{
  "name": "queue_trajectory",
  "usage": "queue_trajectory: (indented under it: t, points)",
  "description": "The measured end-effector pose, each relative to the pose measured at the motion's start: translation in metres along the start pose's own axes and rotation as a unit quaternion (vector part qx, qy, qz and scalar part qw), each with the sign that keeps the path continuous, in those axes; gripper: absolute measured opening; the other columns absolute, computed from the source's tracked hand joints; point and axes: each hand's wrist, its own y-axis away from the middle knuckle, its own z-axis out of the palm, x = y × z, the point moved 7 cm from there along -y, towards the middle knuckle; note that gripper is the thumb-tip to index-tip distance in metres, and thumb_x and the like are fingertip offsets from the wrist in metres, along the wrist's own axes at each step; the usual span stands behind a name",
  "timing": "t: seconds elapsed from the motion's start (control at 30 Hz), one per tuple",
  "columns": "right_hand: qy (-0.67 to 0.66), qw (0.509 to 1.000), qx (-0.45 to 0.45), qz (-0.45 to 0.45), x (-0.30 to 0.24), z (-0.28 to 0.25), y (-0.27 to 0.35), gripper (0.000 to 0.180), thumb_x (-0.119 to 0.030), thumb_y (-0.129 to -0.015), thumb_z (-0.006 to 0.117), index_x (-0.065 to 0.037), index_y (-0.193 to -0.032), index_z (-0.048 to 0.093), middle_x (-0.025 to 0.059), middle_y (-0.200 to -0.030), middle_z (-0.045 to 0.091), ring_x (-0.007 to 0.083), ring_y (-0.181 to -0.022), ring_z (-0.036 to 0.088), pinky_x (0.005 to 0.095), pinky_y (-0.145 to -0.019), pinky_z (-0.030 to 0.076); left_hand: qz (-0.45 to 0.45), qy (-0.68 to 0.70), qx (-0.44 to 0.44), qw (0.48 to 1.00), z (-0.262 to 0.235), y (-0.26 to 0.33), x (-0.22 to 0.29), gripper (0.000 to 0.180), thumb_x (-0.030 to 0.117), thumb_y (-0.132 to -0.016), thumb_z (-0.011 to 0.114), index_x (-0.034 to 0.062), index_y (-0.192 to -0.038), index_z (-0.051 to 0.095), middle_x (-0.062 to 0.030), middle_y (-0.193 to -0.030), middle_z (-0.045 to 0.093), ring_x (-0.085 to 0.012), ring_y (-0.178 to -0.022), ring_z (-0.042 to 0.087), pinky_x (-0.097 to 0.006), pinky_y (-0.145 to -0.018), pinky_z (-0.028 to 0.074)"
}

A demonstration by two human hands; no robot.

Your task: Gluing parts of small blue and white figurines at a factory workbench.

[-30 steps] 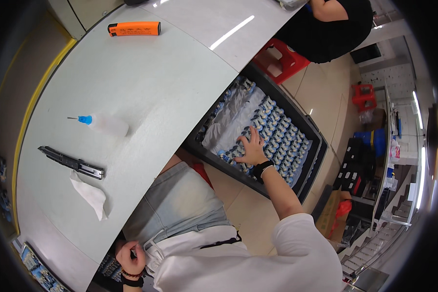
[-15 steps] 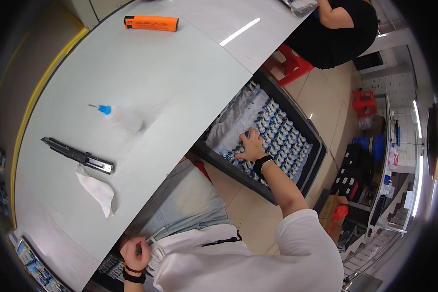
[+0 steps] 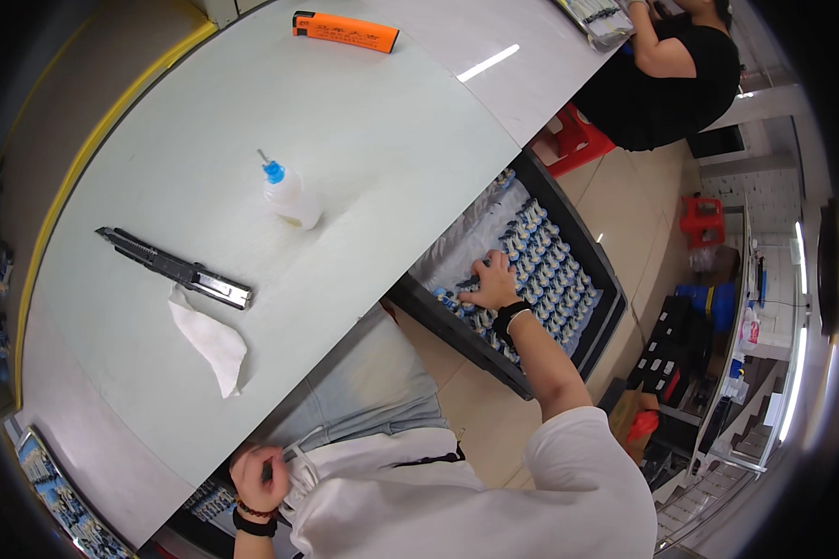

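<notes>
My right hand (image 3: 490,283), with a dark band on the wrist, reaches down into a black tray (image 3: 529,384) beside my seat. Its fingers lie spread on rows of small blue-and-white parts (image 3: 550,265) at the tray's near left end. Whether they pinch a part is hidden. My left hand (image 3: 257,475), with a beaded bracelet, stays low at my waist under the table edge. Its fingers are curled against the hem of my white shirt.
On the white table (image 3: 391,149) lie a small squeeze bottle with a blue nozzle (image 3: 290,197), a dark utility knife (image 3: 173,268), a crumpled white tissue (image 3: 211,341) and an orange cutter (image 3: 346,31). Another person in black (image 3: 673,67) sits at the far right near red stools (image 3: 578,144).
My right hand has slid toward the near left end of the tray. My left hand stays at my waist. My head has turned, so the table fills more of the view.
</notes>
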Motion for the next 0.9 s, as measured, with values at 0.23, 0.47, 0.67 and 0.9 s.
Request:
queue_trajectory:
  t: [0.23,0.47,0.67,0.9]
  points:
    - [-0.024,0.999,0.007,0.034,-0.002,0.000,0.001,0.043,-0.040,-0.045,0.069,-0.010,-0.073,0.056,0.0148,-0.102,0.035,0.0340,-0.101,0.031,0.0490,-0.076,0.034,0.014,0.018,0.010,1.000,0.001,0.001,-0.002,0.007,-0.004,-0.064,0.052,0.0002,-0.070,0.053,-0.0100,-0.060,0.052,-0.0221,-0.052,0.050,-0.027,-0.049,0.039]
    - [-0.092,0.990,0.093,-0.044,0.001,-0.010,0.006,0.039,-0.035,-0.046,0.069,-0.007,-0.070,0.054,0.0159,-0.096,0.036,0.0327,-0.094,0.034,0.0425,-0.075,0.034,0.010,0.021,0.016,1.000,-0.003,0.001,0.000,0.008,-0.005,-0.063,0.053,0.0004,-0.070,0.053,-0.0100,-0.060,0.052,-0.0219,-0.052,0.050,-0.027,-0.049,0.039]
    - [-0.171,0.957,0.232,-0.021,0.001,-0.075,0.018,0.040,-0.030,-0.047,0.070,-0.006,-0.070,0.048,0.0143,-0.091,0.036,0.0297,-0.089,0.035,0.0369,-0.078,0.032,-0.013,0.051,0.010,0.999,-0.009,-0.010,0.019,0.008,-0.005,-0.064,0.052,0.0000,-0.071,0.052,-0.0094,-0.061,0.050,-0.0197,-0.054,0.048,-0.027,-0.052,0.038]
    - [-0.331,0.855,0.263,-0.301,-0.140,-0.258,0.088,0.041,-0.039,-0.043,0.068,-0.009,-0.063,0.047,0.0129,-0.089,0.036,0.0253,-0.087,0.037,0.0337,-0.073,0.034,-0.064,0.527,-0.140,0.836,0.026,-0.051,0.087,0.036,0.012,-0.079,0.046,-0.0032,-0.111,0.038,-0.0160,-0.108,0.045,-0.0218,-0.099,0.045,-0.034,-0.085,0.036]
